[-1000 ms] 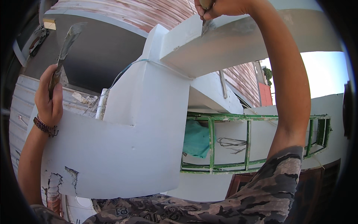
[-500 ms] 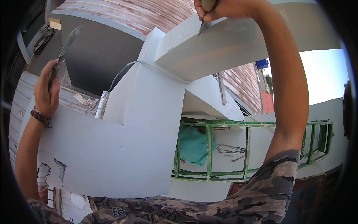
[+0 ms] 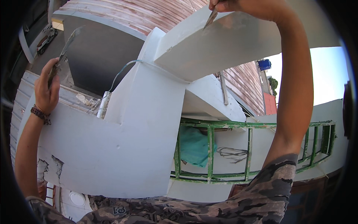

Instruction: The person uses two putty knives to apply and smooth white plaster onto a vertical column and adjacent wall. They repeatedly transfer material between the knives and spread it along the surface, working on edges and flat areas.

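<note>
My left hand (image 3: 47, 87) is closed round the handle of a putty knife (image 3: 68, 44), its smeared blade pointing up and away from me. High at the top, my right hand (image 3: 233, 6) grips a smaller scraper (image 3: 210, 19), partly cut off by the picture's edge. The scraper's tip lies against the lower edge of a pale grey concrete beam (image 3: 223, 43). That beam joins a white pillar (image 3: 149, 82) in front of me. A light blue cable (image 3: 125, 67) runs across the pillar.
A green ladder (image 3: 210, 153) lies to the right, with a teal cloth (image 3: 194, 147) and loose wires (image 3: 233, 153) seen between its rungs. Rusty corrugated roofing (image 3: 130, 15) spreads beyond. The low white wall (image 3: 85, 153) has a broken patch (image 3: 57, 164) at left.
My right hand and its scraper have shifted right along the beam's edge. My left hand holds the putty knife in nearly the same place.
</note>
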`<state>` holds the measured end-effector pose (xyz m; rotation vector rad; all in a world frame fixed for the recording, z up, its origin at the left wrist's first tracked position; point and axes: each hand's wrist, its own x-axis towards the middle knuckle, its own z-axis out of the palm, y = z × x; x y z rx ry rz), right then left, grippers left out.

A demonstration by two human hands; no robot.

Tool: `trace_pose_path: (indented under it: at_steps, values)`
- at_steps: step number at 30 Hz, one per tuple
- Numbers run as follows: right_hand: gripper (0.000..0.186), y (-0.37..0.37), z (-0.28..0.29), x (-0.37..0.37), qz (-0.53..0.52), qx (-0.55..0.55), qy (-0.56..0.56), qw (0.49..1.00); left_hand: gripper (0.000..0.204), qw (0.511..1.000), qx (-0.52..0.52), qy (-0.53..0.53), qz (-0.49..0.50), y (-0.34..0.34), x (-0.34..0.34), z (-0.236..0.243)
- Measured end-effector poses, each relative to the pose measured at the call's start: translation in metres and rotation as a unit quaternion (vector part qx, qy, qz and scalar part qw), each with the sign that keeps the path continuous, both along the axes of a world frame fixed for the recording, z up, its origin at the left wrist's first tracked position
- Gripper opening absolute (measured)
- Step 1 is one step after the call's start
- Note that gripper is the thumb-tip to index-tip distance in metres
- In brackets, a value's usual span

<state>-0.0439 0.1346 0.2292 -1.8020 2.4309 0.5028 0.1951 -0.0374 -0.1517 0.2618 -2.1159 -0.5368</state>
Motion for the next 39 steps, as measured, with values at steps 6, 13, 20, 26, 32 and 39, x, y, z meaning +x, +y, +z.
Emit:
trace_pose_path:
  at_steps: [6, 13, 20, 26, 32, 39]
  values:
    - [0.011, 0.029, -0.003, 0.008, 0.048, -0.209, -0.041, 0.976, 0.044, 0.999, 0.037, 0.003, -0.023, 0.001, -0.002, 0.004]
    - [0.009, 0.066, -0.045, -0.007, 0.155, -0.262, 0.007, 0.952, 0.043, 0.993, 0.076, 0.020, -0.085, 0.002, -0.001, 0.017]
    - [0.026, 0.100, -0.138, 0.001, 0.194, -0.234, 0.224, 0.926, 0.042, 0.968, 0.170, -0.012, -0.182, -0.003, 0.002, 0.025]
    - [0.022, 0.084, -0.142, -0.015, 0.217, -0.184, 0.249, 0.926, 0.043, 0.965, 0.136, 0.009, -0.224, -0.009, -0.001, 0.019]
    - [0.024, 0.079, -0.132, -0.023, 0.208, -0.148, 0.253, 0.933, 0.044, 0.967, 0.145, 0.007, -0.210, -0.012, -0.002, 0.018]
    - [0.023, 0.087, -0.137, -0.029, 0.209, -0.128, 0.253, 0.936, 0.042, 0.967, 0.161, -0.012, -0.195, -0.014, 0.003, 0.005]
